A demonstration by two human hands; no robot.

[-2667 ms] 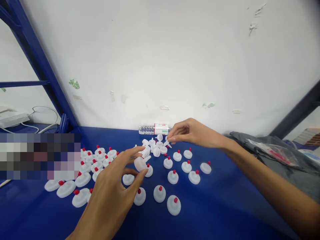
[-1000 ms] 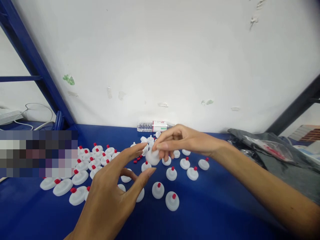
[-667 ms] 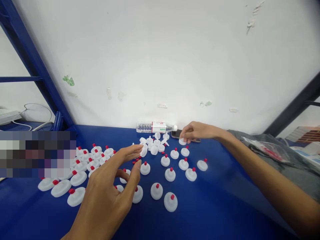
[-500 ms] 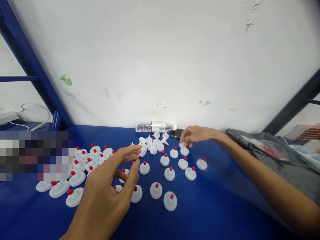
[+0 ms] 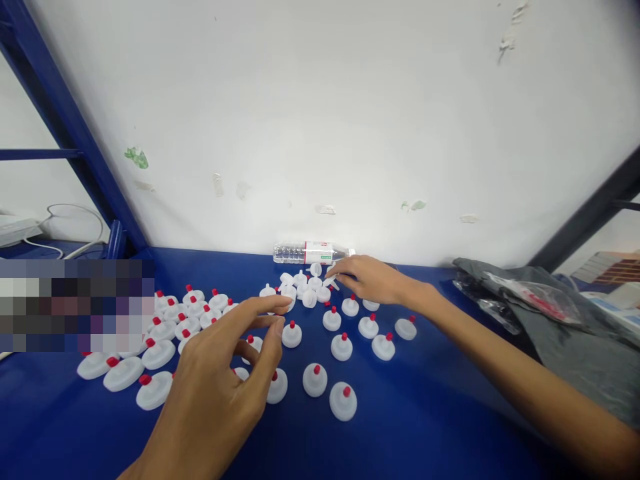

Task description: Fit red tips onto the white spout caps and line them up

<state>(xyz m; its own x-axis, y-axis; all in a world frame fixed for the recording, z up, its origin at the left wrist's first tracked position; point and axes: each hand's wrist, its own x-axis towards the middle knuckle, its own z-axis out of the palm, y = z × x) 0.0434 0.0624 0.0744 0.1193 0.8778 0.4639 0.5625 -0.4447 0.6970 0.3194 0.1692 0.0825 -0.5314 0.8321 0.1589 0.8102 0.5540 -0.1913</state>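
Observation:
My left hand [image 5: 225, 373] hovers over the blue table [image 5: 425, 420] with thumb and fingers curved apart, nothing between them. Beneath and around it are several white discs with red tips [image 5: 315, 380]. My right hand [image 5: 367, 277] reaches to the right edge of a pile of white funnel-like pieces without red tips [image 5: 309, 297]. Its fingertips are at a white piece [image 5: 331, 283] there; whether they grip it cannot be made out. More red-tipped discs [image 5: 156, 390] lie close together on the left.
A clear bottle with a label [image 5: 318, 253] lies against the wall behind the pile. On the right are a grey bag [image 5: 575, 373] and a plastic packet with red items [image 5: 543, 300]. Blue metal posts [image 5: 80, 133] rise on the left. A blurred patch covers the far left.
My right hand has moved left from beside the phone and a white piece to the edge of the pile, now covering the phone. My left hand has hardly moved.

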